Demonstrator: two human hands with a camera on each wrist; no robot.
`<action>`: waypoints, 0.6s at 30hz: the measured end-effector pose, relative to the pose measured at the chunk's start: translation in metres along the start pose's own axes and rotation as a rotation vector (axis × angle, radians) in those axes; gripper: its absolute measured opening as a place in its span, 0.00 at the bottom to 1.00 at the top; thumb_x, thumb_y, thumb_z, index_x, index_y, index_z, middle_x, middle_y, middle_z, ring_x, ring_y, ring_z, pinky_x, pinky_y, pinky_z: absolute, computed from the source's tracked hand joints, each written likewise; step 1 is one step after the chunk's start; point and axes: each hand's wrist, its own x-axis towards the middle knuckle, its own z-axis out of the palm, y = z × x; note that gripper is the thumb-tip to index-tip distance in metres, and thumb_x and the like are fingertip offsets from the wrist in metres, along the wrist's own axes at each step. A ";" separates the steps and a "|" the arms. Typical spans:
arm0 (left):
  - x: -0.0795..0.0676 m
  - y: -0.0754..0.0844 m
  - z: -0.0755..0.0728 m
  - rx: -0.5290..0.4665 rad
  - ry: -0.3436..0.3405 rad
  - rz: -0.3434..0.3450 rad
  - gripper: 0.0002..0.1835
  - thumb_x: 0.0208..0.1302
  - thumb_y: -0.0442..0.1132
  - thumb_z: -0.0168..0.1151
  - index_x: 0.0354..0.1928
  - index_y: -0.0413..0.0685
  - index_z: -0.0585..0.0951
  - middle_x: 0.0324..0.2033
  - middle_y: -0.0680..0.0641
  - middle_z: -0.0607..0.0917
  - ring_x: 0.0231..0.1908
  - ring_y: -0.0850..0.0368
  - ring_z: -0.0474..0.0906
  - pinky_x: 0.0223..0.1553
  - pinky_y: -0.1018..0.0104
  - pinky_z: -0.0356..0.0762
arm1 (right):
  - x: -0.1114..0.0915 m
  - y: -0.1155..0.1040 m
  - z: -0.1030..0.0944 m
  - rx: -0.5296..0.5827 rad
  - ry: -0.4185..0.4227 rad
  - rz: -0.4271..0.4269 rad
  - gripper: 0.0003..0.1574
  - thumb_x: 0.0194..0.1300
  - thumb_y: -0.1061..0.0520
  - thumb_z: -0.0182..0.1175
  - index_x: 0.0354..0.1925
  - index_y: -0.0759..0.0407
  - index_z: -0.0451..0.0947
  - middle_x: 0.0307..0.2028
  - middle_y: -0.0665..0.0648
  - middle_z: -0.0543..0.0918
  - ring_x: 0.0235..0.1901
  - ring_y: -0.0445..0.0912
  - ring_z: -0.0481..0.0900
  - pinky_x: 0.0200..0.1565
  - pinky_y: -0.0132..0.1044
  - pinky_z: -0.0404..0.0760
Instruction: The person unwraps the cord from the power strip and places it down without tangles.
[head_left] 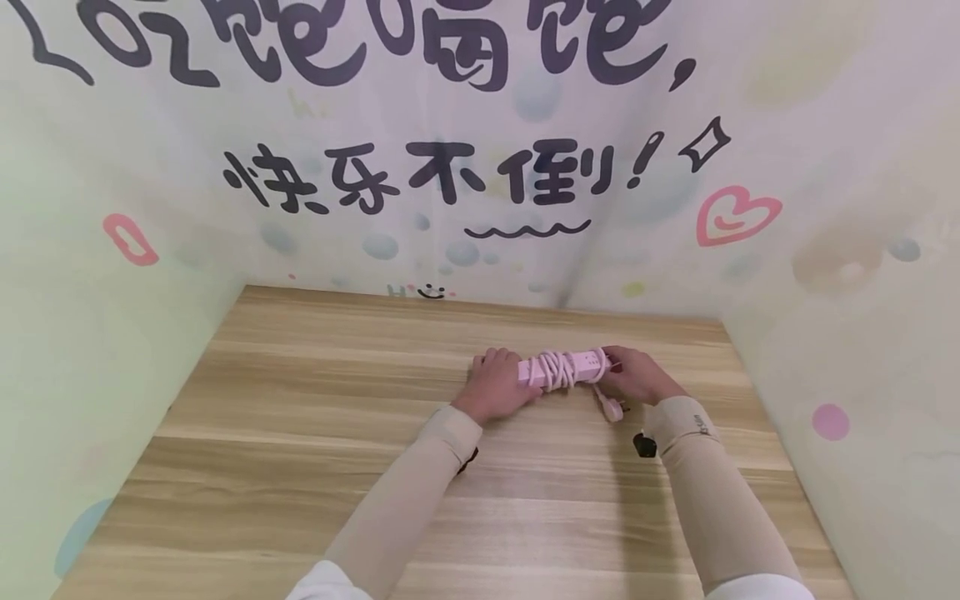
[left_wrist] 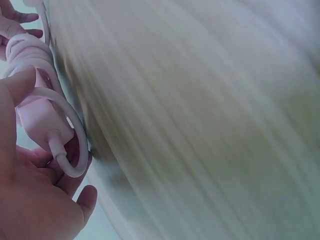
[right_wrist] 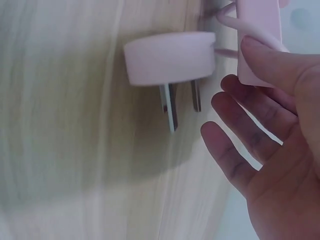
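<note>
From my feed, the pink power strip (head_left: 588, 365) is near the back of the bench (head_left: 300, 417), right of centre, held level between both hands; I can't tell whether its underside touches the wood. Its pale pink cord (head_left: 557, 371) is wound in several loops around the middle, with another loop near the right end. The plug (head_left: 613, 410) dangles just beside that end, metal prongs bare.

I see the left hand (head_left: 495, 387) curled round the left end, thumb over the top and fingers beneath. The right hand (head_left: 637, 375) pinches the other end, thumb on the strip and cord, its outer fingers loosely spread.

The bench has a light wood grain and carries a shadow below the right arm. Pale walls close it in on three sides. The back wall (head_left: 337, 258) bears big dark lettering (head_left: 447, 171), a pink heart outline (head_left: 738, 217) and soft coloured spots.
</note>
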 end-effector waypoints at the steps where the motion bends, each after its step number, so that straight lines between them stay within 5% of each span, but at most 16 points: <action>1: 0.000 -0.002 -0.001 -0.015 0.003 0.000 0.32 0.66 0.66 0.59 0.56 0.47 0.77 0.51 0.48 0.80 0.53 0.52 0.71 0.57 0.54 0.66 | 0.000 -0.002 0.000 -0.004 0.000 -0.006 0.35 0.73 0.45 0.58 0.71 0.58 0.69 0.60 0.67 0.82 0.60 0.62 0.80 0.61 0.59 0.77; 18: -0.005 -0.039 -0.035 -0.332 0.141 -0.003 0.20 0.63 0.60 0.65 0.43 0.54 0.79 0.37 0.53 0.80 0.44 0.54 0.70 0.48 0.59 0.68 | 0.007 -0.047 -0.007 0.088 0.090 -0.112 0.34 0.66 0.44 0.68 0.61 0.63 0.78 0.49 0.62 0.88 0.49 0.54 0.85 0.53 0.50 0.83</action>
